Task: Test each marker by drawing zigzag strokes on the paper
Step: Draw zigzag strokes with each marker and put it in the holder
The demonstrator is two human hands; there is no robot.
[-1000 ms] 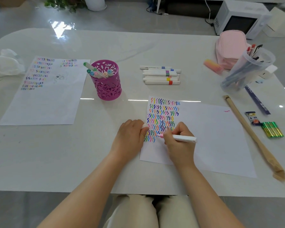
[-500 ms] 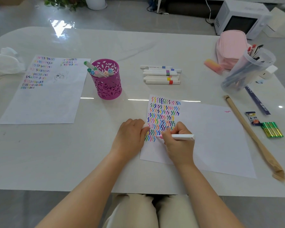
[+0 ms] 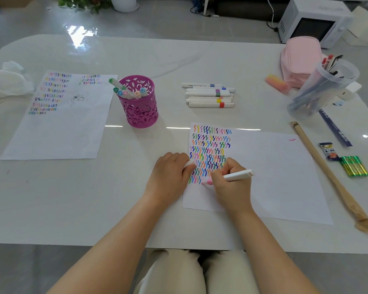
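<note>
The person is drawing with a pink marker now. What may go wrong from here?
1. The right hand lies on the paper right beside the zigzag strokes; it may smear fresh ink.
2. The pink marker has its tip close to the last stroke, so the new mark may overlap it.
3. The left hand grips what looks like a white cap at the paper's edge and hardly pins the sheet, which may slide.
</note>
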